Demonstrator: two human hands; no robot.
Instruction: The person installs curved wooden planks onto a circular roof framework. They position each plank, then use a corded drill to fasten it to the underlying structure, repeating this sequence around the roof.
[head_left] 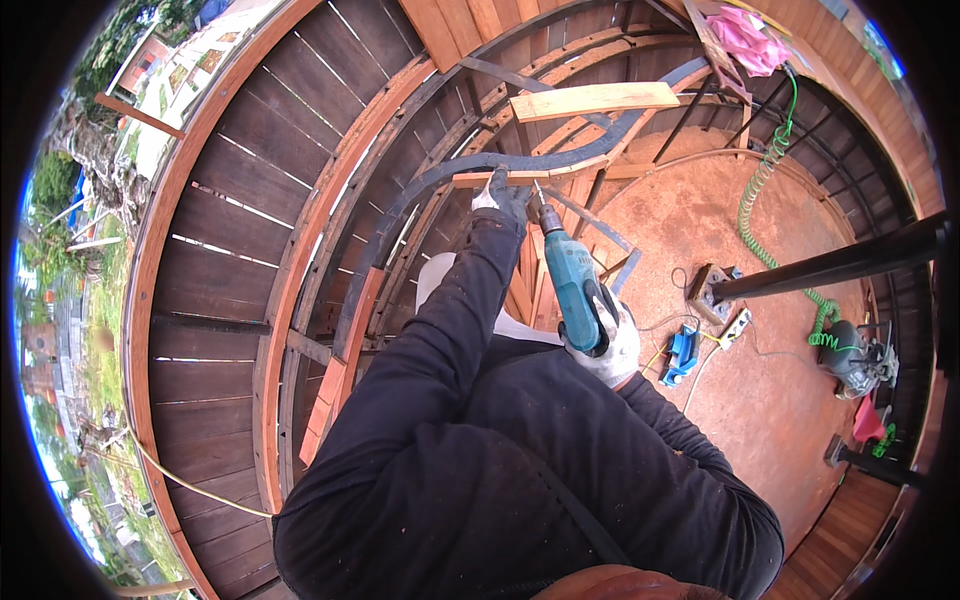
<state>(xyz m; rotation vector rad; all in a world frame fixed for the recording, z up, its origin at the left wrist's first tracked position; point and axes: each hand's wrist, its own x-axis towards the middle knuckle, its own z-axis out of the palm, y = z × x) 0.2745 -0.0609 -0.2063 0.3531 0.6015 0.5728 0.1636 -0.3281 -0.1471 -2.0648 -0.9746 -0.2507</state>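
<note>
My right hand [616, 345], in a white glove, grips the handle of a teal power drill [570, 268]. The drill points away from me, its thin bit close to a narrow wooden strip [525, 181]; whether the tip touches the wood cannot be made out. That strip runs along the near side of a dark curved metal rail [455, 168]. Just left of the bit, my left hand [503, 196], in a grey and white glove, is closed at the strip and rail, its fingers partly hidden. A short pale board [595, 100] rests across the framework beyond.
Curved slatted walls [225, 225] surround me. On the brown floor [770, 400] to the right lie a blue power tool [681, 354] and a power strip [735, 328]. A black post [840, 262], a green coiled hose [745, 210] and a compressor [850, 355] stand farther right.
</note>
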